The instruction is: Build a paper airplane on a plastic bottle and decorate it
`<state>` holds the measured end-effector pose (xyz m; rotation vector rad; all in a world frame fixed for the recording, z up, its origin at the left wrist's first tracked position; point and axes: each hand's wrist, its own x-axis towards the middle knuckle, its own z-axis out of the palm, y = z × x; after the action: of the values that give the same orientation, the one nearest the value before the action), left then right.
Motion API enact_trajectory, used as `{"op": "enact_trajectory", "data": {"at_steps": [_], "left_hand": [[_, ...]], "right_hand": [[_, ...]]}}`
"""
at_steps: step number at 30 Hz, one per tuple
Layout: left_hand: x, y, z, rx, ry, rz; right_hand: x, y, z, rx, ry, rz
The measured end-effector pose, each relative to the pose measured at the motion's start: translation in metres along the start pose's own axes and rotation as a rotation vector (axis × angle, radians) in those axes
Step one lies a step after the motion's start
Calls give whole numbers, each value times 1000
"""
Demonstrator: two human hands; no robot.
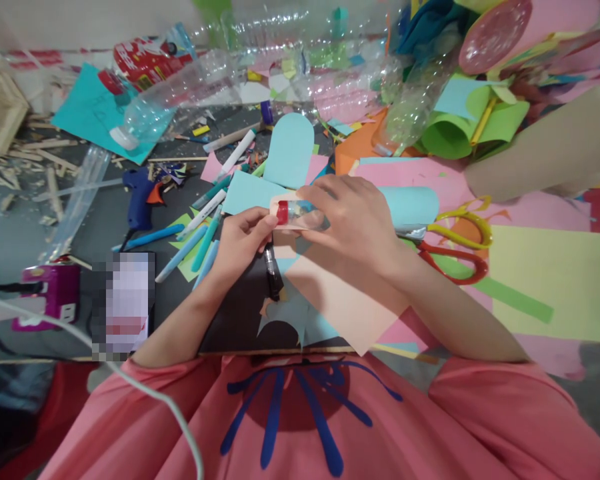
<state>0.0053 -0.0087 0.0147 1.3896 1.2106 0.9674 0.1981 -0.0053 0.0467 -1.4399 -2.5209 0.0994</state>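
Observation:
Between my two hands is a small pale piece (296,212) with a red patch at its left end and a clear-looking middle. The thumb and fingers of my left hand (247,239) pinch its left end. My right hand (357,220) wraps over its right end, hiding part of it. Below them a peach paper sheet (353,293) lies on the dark table, beside a black pen (272,270). Light-blue paper pieces (290,150) lie just beyond my hands.
Scissors (457,243) with yellow and red handles lie right of my right hand. Markers (200,227), a blue glue gun (141,197) and a phone (127,300) are on the left. Plastic bottles (180,87) line the back. A white cable (145,390) crosses the lower left.

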Motion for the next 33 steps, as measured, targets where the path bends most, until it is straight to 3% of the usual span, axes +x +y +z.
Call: {"op": "enact_trajectory", "data": {"at_steps": [14, 19, 25, 33], "left_hand": [[-5, 2, 3, 208, 65, 66], [-2, 0, 2, 93, 38, 18], [4, -3, -2, -94, -60, -134], [4, -4, -1, -122, -56, -114]], "right_hand": [[-1, 0, 6, -19, 37, -13], [0, -1, 4, -32, 9, -7], [-1, -2, 7, -71, 16, -23], [-2, -4, 10, -72, 23, -44]]}}
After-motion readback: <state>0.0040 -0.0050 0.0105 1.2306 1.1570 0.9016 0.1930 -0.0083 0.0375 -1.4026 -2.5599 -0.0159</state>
